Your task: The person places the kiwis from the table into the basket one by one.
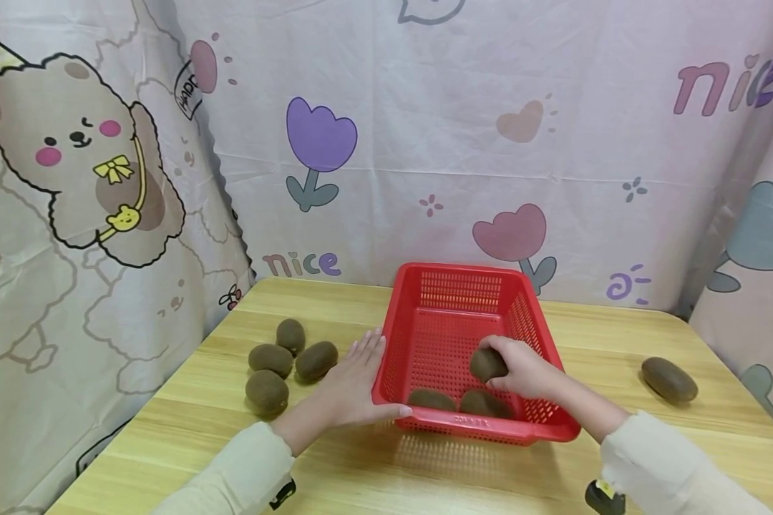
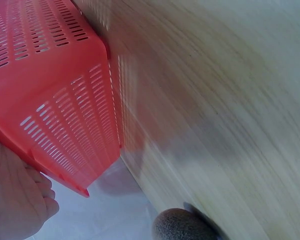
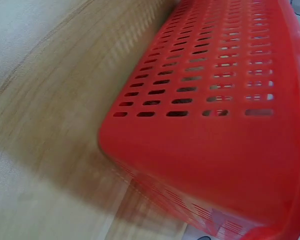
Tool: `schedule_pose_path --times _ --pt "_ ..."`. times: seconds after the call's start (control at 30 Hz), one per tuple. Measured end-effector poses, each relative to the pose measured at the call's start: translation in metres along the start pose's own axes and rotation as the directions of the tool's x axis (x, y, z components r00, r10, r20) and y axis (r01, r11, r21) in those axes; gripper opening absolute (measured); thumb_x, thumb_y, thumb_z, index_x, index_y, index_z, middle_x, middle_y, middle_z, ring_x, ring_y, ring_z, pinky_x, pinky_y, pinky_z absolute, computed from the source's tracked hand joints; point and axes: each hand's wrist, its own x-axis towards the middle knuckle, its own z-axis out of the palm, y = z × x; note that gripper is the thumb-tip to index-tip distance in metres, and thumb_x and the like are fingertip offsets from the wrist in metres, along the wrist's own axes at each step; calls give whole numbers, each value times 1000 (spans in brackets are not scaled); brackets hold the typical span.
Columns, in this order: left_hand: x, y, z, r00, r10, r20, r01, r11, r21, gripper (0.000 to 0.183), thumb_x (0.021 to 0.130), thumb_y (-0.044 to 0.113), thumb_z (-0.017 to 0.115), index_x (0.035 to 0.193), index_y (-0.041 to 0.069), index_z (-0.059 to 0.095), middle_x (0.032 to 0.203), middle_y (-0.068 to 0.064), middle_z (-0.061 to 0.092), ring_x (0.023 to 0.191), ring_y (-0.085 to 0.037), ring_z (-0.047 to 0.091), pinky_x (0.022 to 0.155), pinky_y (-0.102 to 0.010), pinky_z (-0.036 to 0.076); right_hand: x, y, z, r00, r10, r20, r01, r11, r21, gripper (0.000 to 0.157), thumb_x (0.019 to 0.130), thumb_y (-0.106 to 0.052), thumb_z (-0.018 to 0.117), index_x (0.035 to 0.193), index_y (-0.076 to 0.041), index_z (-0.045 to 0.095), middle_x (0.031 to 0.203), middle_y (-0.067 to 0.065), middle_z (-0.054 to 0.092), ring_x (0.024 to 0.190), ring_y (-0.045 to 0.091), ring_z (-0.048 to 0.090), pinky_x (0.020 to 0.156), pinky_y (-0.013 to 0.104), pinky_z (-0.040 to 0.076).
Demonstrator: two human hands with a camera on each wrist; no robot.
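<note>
My right hand grips a brown kiwi inside the red plastic basket. Two more kiwis lie in the basket along its near wall. With fingers stretched out, my left hand rests on the basket's left rim, its thumb at the near left corner. The left wrist view has this hand against the rim, beside the slotted wall. Only the outside of the basket shows in the right wrist view; the right hand is hidden there.
Left of the basket, several kiwis are grouped on the wooden table. A single kiwi lies far to the right. A patterned cloth hangs behind the table and along its sides.
</note>
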Motion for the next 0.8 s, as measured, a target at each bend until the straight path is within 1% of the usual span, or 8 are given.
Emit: schedule_pose_path --times 0.1,0.27,0.37,0.47,0.53,0.63,0.73,0.8 --pt "0 0 0 1000 1 -1 -1 1000 -4 114 70 81 45 150 7 9 158 -7 7 146 -26 5 116 -45 20 1 0 3 999 -13 34 15 999 -40 50 70 -6 78 112 4 56 99 8 62 87 19 56 75 36 52" --pt "-1 -1 0 1000 9 -3 -9 1000 -10 114 71 81 46 150 7 9 158 -8 7 146 -26 5 116 -45 19 1 -1 6 996 -34 79 40 996 -85 44 71 -1 76 110 5 57 98 9 63 86 19 56 75 37 52" --pt "-1 -1 0 1000 9 -2 -9 1000 -6 114 71 81 45 150 7 9 158 -8 6 146 -26 5 116 -45 19 1 -1 6 996 -27 90 37 994 -102 43 72 -1 75 111 6 58 99 10 64 87 20 57 76 38 53" --pt "0 0 0 1000 5 -3 -5 1000 -1 114 70 81 45 150 7 9 158 -7 7 146 -26 6 116 -45 20 1 0 3 997 -16 77 23 996 -91 40 73 0 74 111 5 61 100 12 66 87 21 60 76 39 56" --pt "0 0 0 1000 4 -4 -4 1000 2 114 71 81 45 150 7 9 158 -7 7 146 -26 6 116 -45 20 1 0 0 998 0 55 5 997 -79 39 74 1 72 111 5 62 101 14 67 89 24 62 76 41 56" --pt "0 0 0 1000 6 -5 -6 1000 3 113 71 80 45 150 7 9 158 -7 7 146 -26 6 116 -45 20 -1 -1 -5 1000 17 0 -17 998 -57 37 76 1 71 112 5 61 104 18 66 93 31 64 74 42 57" --pt "0 0 0 1000 9 -5 -9 1000 -3 113 71 80 46 150 7 9 158 -8 7 146 -26 6 116 -45 19 -3 0 -9 996 10 -89 -15 998 -60 37 77 0 70 112 7 61 105 22 66 95 35 63 73 44 57" --pt "-1 0 0 1000 11 -3 -11 1000 -5 114 71 80 46 150 7 9 158 -8 7 146 -26 6 116 -45 19 -6 3 -12 989 -2 -151 -6 999 -51 37 78 0 70 112 7 60 106 23 65 95 36 63 74 45 56"
